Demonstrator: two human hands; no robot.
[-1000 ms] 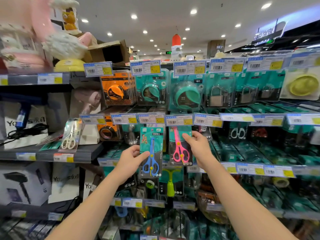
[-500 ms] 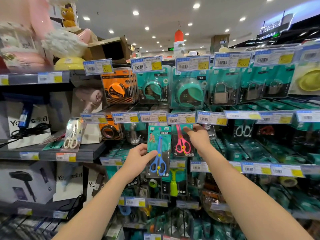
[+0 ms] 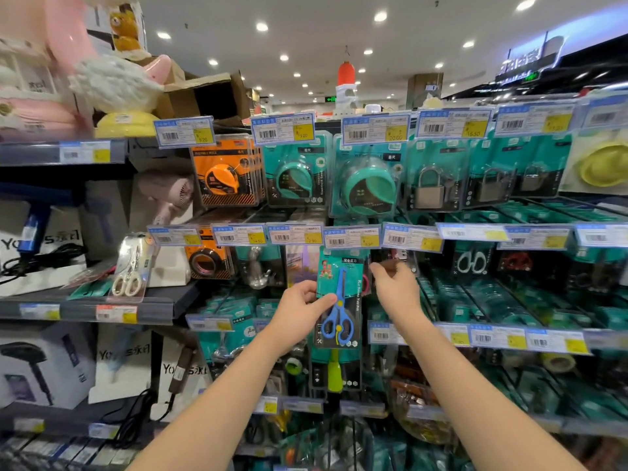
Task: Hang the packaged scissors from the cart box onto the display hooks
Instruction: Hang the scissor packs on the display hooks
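Nearest to me, both forearms reach up from the bottom edge toward the rack. My left hand (image 3: 299,312) pinches the pack of blue scissors (image 3: 339,300) at its left edge, thumb across the front and fingers behind the card. The pack is upright, handles down, its top just under the price label (image 3: 351,236) of the middle row. My right hand (image 3: 396,287) is just right of the pack's upper corner, apart from the left hand, with its fingers curled. They are blurred, so I cannot tell whether they grip anything.

A sliver of a pink scissors pack (image 3: 365,283) shows behind the blue pack's right edge, and a green-handled tool (image 3: 334,368) hangs below it. On the grey shelf to the far left, a pack of white scissors (image 3: 131,270) leans upright. Farther up, the top row holds orange tape measures (image 3: 224,176), teal tape measures (image 3: 368,185) and padlocks (image 3: 430,186).
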